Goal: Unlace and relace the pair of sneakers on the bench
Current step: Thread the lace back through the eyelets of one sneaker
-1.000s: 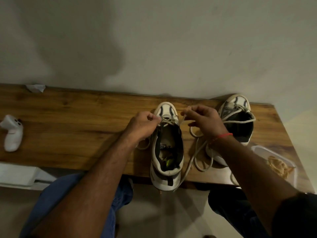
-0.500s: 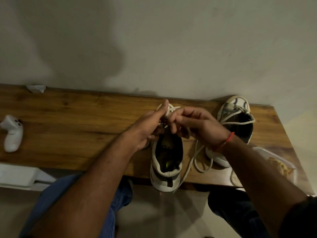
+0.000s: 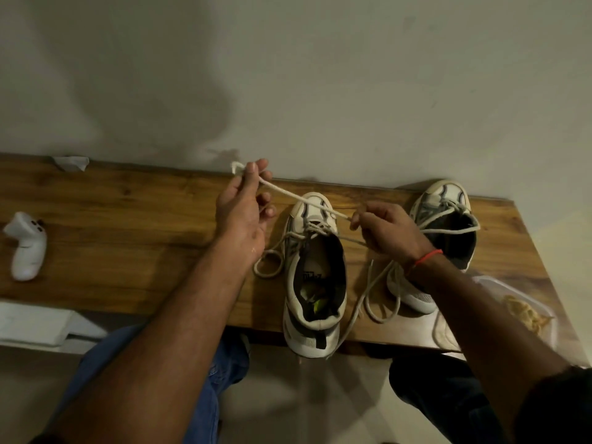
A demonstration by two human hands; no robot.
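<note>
Pale plaster wall rose behind a brown wooden bench [image 3: 128,225] with a smooth grained top. On it stood two worn white sneakers, toes toward the wall: the near sneaker [image 3: 315,274] with its heel over the front edge, and the far sneaker [image 3: 445,232] well off to its right. The left hand [image 3: 243,206] was raised near the wall, arm stretched forward, its thumb and forefinger pinching the end of a round, cream, cord-like lace [image 3: 298,197], the other fingers loosely curled. That lace ran taut and slanting down over the near sneaker's toe to the right hand [image 3: 384,229], which pinched it between thumb and fingertips, knuckles bent, a red thread [image 3: 426,256] round the wrist. Slack loops of lace lay on the wood beside both shoes. A white plastic controller [image 3: 27,245] lay at the bench's left end, and a clear plastic container [image 3: 519,302] sat at the right.
</note>
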